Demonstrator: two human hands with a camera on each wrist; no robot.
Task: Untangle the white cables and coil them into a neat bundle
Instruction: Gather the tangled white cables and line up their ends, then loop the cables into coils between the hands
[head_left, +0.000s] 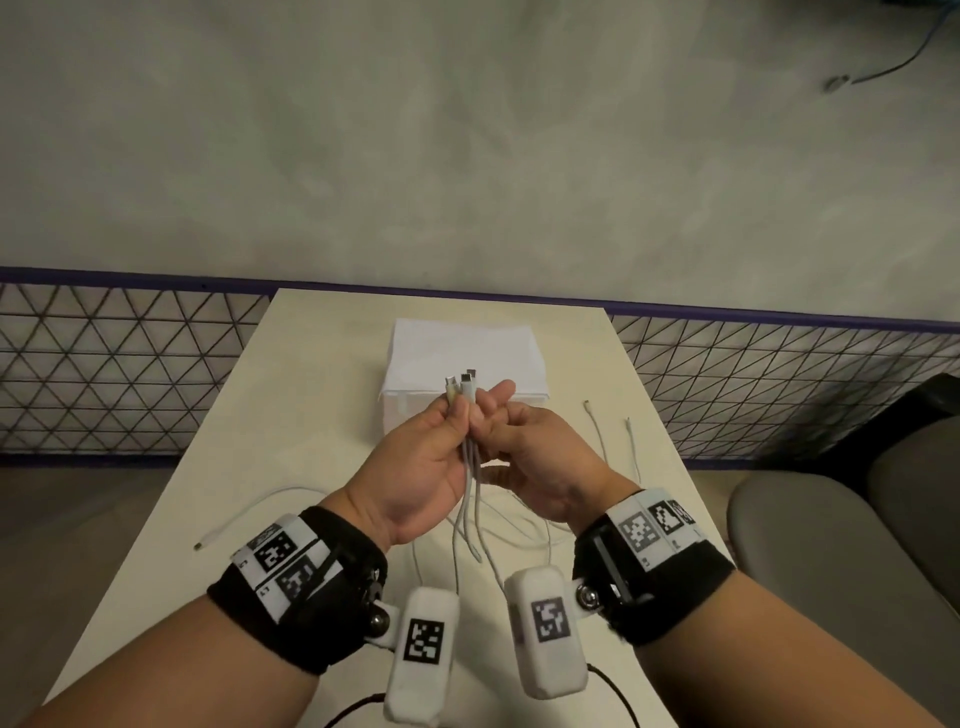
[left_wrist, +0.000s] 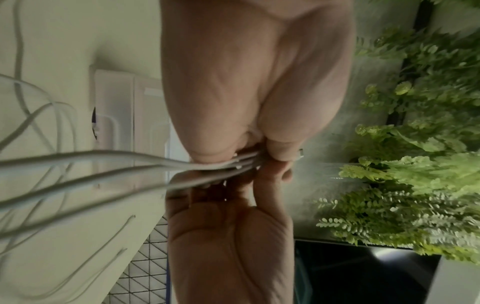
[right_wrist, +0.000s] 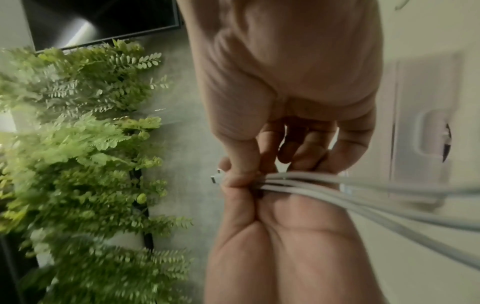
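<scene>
At the centre of the head view, both hands pinch the white cables (head_left: 470, 457) together, left hand (head_left: 426, 457) and right hand (head_left: 535, 457) pressed side by side. Plug ends stand upward above the fingers (head_left: 498, 395); the slack hangs down onto the bench (head_left: 208, 467). No brand or writing is readable.

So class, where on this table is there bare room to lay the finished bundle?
Bare table left of the white box, beyond the stray cable end. Crowded: loose white cables under both hands, two more cable ends right of the box.
</scene>
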